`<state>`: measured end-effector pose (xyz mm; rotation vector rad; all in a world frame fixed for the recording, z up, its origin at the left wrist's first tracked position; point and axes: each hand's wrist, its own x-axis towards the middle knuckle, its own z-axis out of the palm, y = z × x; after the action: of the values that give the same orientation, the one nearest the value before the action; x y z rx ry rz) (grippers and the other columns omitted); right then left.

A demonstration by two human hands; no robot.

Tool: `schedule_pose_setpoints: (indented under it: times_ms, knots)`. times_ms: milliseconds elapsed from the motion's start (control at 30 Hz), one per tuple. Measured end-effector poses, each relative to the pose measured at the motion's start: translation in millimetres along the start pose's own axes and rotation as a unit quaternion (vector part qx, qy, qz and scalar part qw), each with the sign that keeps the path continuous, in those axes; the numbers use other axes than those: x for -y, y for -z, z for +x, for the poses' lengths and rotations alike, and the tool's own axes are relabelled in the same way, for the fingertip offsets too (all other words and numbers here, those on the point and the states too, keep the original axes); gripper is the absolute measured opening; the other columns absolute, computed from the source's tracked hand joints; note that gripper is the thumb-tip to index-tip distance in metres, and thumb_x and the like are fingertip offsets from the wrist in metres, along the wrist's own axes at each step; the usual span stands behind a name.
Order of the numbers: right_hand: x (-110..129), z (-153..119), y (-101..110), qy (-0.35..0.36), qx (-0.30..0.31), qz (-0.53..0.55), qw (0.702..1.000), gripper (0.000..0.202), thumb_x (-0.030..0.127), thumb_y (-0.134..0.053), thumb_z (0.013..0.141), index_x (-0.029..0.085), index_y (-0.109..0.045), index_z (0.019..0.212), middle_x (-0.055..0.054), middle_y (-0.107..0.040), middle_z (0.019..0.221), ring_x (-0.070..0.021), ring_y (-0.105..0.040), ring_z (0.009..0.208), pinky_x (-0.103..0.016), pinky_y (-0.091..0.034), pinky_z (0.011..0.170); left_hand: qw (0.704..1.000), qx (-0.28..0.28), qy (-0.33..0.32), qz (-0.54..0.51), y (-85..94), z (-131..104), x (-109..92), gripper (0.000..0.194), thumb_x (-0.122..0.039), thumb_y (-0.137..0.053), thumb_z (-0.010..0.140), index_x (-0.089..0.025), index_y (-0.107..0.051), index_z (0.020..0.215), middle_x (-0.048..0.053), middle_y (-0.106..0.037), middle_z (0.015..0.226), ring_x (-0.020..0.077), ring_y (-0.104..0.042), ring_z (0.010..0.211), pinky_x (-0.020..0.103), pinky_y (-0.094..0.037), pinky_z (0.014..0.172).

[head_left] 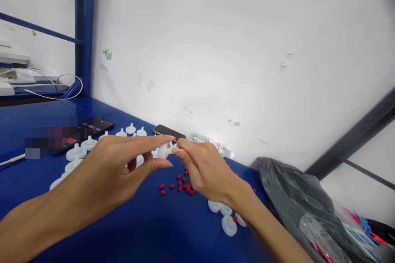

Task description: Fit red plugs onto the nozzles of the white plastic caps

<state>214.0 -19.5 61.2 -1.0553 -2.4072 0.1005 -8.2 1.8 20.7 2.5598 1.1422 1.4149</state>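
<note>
So, the person's left hand (123, 158) is gripping a white nozzle cap (162, 151) by its rim, fingers over thumb, and the right hand (205, 164) is pinching the narrow tip, all above the blue table (148, 234). Some white lids (229, 225) are lying by the right forearm, red bits (180, 188) are sitting scattered past the hands, more nozzle caps (89, 144) are standing farther left, and a bottle (220, 148) is lying along the wall (197, 49).

white cap (162, 151): nozzle tip hidden by right hand (205, 166); grey bag (290, 193) cut off by bottom edge.
</note>
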Motion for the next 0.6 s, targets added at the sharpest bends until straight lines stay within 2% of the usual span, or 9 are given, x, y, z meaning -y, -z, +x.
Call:
schedule_pose_setpoints:
  times_ms: [100, 200, 400, 533, 600]
  knots:
    - [-1, 1, -5, 0.005, -0.004, 0.041, 0.999, 0.035, 0.034, -0.032, 0.117, 0.025, -0.032, 0.083, 0.006, -0.037, 0.069, -0.0129, -0.034, 0.058, -0.03, -0.023, 0.061, 0.998, -0.042, -0.04, 0.011, 1.5, -1, -1, 0.06, -0.073, -0.042, 0.106, -0.03, -0.079, 0.124, -0.001, -0.084, 0.085, 0.0145, -0.06, 0.047, 0.033, -0.06, 0.066]
    - [-2, 1, -8, 0.009, -0.005, 0.064, 0.998, 0.035, 0.033, -0.034, 0.117, 0.025, -0.031, 0.082, 0.007, -0.034, 0.068, -0.0123, -0.031, 0.057, -0.03, -0.023, 0.06, 0.997, -0.038, -0.063, 0.015, 4.6, -3, -2, 0.054, -0.066, -0.044, 0.108, -0.027, -0.079, 0.124, -0.002, -0.084, 0.082, 0.0144, -0.06, 0.045, 0.032, -0.062, 0.07]
    - [2, 2, -10, 0.001, -0.011, 0.068, 0.998, 0.036, 0.035, -0.032, 0.117, 0.025, -0.035, 0.083, 0.006, -0.04, 0.069, -0.0125, -0.036, 0.059, -0.03, -0.025, 0.062, 0.998, -0.049, -0.048, -0.011, 5.3, -5, -3, 0.04, -0.054, -0.052, 0.107, -0.029, -0.078, 0.125, -0.003, -0.084, 0.085, 0.0136, -0.061, 0.047, 0.029, -0.056, 0.057]
    - [3, 3, -4, -0.042, 0.028, 0.009, 0.999, 0.037, 0.036, -0.031, 0.117, 0.025, -0.035, 0.082, 0.005, -0.041, 0.069, -0.0131, -0.036, 0.06, -0.032, -0.024, 0.063, 0.999, -0.011, 0.001, -0.048, -6.0, -4, 4, 0.048, -0.066, -0.055, 0.103, -0.034, -0.078, 0.13, -0.005, -0.08, 0.074, 0.0126, -0.05, 0.041, 0.029, -0.052, 0.054]
    - [2, 4, 6, -0.055, 0.056, -0.017, 0.997, 0.041, 0.037, -0.032, 0.117, 0.024, -0.035, 0.079, 0.005, -0.041, 0.066, -0.0129, -0.036, 0.058, -0.032, -0.024, 0.063, 0.998, 0.024, 0.03, -0.056, -14.0, -5, 9, 0.056, -0.075, -0.051, 0.101, -0.037, -0.075, 0.135, -0.005, -0.08, 0.077, 0.0144, -0.057, 0.046, 0.03, -0.056, 0.06]
